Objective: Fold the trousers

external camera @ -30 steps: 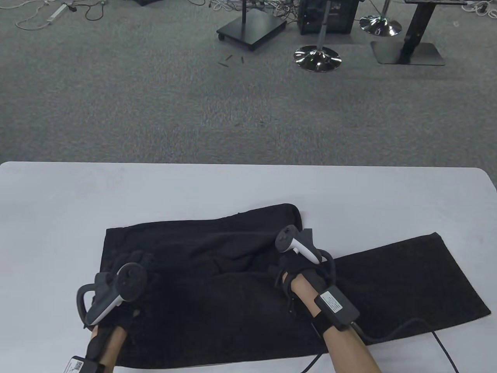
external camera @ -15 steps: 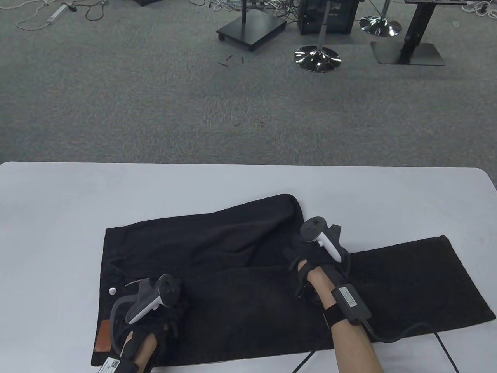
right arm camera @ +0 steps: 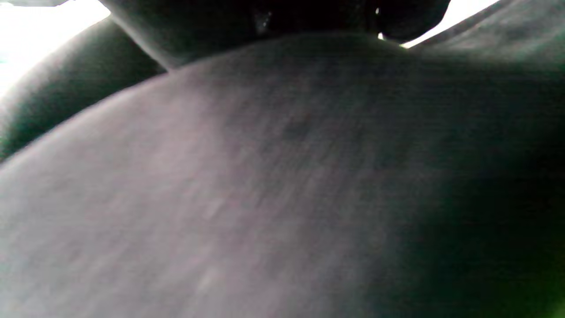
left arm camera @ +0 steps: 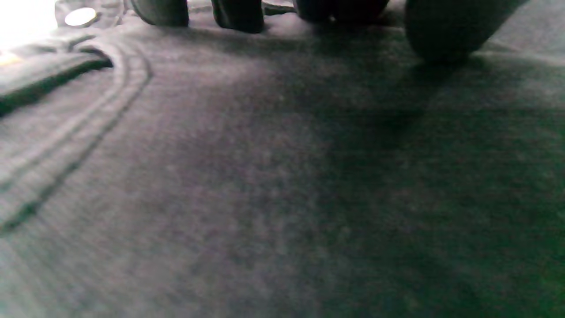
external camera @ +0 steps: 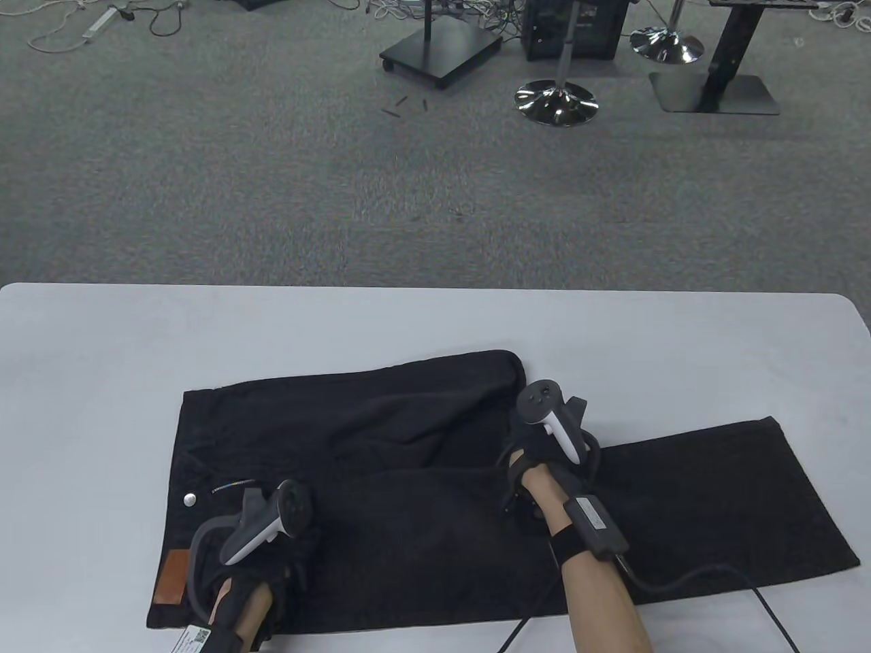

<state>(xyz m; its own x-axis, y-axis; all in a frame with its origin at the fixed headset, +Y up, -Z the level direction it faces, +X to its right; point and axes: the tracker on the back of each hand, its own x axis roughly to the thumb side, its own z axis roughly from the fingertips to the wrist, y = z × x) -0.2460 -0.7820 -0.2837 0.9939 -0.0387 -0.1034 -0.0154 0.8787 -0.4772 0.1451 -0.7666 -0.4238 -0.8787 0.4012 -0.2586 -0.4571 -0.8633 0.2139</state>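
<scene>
Black trousers (external camera: pixel 422 517) lie across the white table (external camera: pixel 408 320), waistband at the left with a metal button (external camera: pixel 190 498) and a brown patch (external camera: pixel 170 577). One leg runs out to the right (external camera: pixel 748 490); the other is doubled back into a fold (external camera: pixel 422 394) behind it. My left hand (external camera: pixel 272 551) rests flat on the waist area; in the left wrist view its fingertips (left arm camera: pixel 238 15) press on the cloth (left arm camera: pixel 265 176) near the button (left arm camera: pixel 80 17). My right hand (external camera: pixel 537 449) lies on the trousers at the fold's right end. Its fingers are hidden; the right wrist view shows only cloth (right arm camera: pixel 265 176) close up.
A black cable (external camera: pixel 708 578) trails from my right wrist over the trouser leg to the table's front edge. Bare table lies behind and to both sides of the trousers. Beyond the table is grey carpet with stool bases (external camera: pixel 556 102) and stands.
My left hand moved from the far waist corner toward me and right, uncovering the button and patch. My right hand went right, then slightly back left. The trousers shifted a little left.
</scene>
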